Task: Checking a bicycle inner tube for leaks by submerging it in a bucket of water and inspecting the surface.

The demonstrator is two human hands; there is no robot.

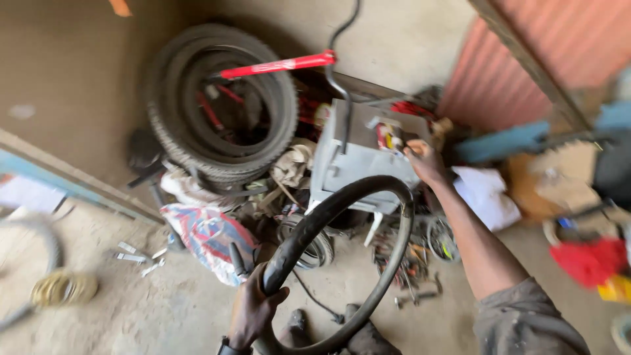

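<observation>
Head view looked down on a dusty workshop floor (197,315) strewn with bicycle parts. The left hand (253,312) was closed around a black inner tube (342,256), gripping it low on its left side, so the loop rose from that fist, arched up to the front edge of a grey metal box (355,158) and curved back down on the right toward the bottom of the frame. The tube therefore lay between the two hands, held only by the left. The right hand (424,161) was stretched out well apart from the tube, up at the right edge of the grey box, its fingers curled at a small red and yellow item (389,137) on the box top; blur hid whether they pinched it or merely touched it, so I cannot tell. Beyond the box a stack of black tyres (220,105) lay on the floor, with a red bicycle frame tube (279,66) slanting across it. Just beside the left hand, up and to the left, sat a red, white and blue plastic bag (207,236). Loose tools and small metal parts (407,263) were scattered on the floor under the right forearm, and a white cloth (486,194) lay to the right of that arm.
</observation>
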